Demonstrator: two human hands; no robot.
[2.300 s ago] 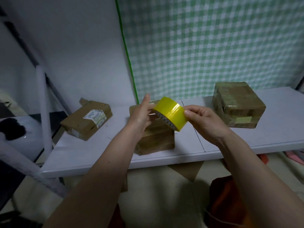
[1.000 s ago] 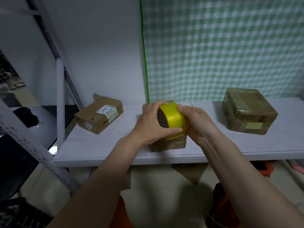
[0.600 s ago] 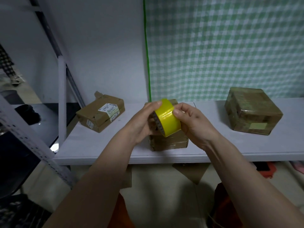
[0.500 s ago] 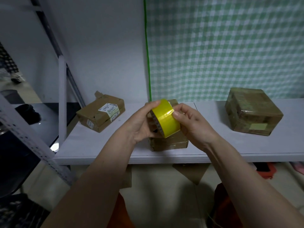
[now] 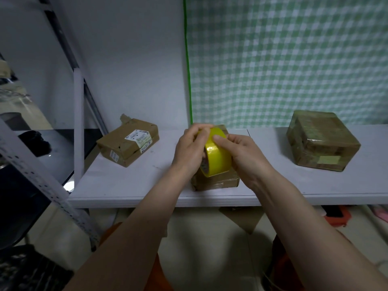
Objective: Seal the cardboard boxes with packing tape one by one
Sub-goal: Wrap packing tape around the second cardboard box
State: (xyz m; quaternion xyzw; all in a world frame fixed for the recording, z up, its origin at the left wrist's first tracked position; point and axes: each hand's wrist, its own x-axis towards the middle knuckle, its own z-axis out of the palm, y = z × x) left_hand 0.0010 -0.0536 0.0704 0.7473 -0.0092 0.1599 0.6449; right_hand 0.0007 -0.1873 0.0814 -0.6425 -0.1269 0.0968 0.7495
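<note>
Both hands hold a yellow roll of packing tape (image 5: 217, 159) above the middle cardboard box (image 5: 216, 181) on the white table (image 5: 117, 183). My left hand (image 5: 190, 150) wraps the roll's left side, fingers curled over its top. My right hand (image 5: 244, 156) grips the right side, thumb pressed on the outer band. The middle box is mostly hidden behind the hands. A flat box with a white label (image 5: 128, 141) lies at the left. A taped cube-like box (image 5: 322, 140) stands at the right.
A green checked cloth (image 5: 283, 59) hangs behind the table, with a white wall to its left. A grey metal rack post (image 5: 78, 127) and a slotted bar (image 5: 44, 185) stand at the left. An orange item (image 5: 338, 217) lies on the floor under the table.
The roll has turned in my hands and sunk slightly toward the middle box. My left fingers have curled over its top and my right thumb has slid onto the outer band.
</note>
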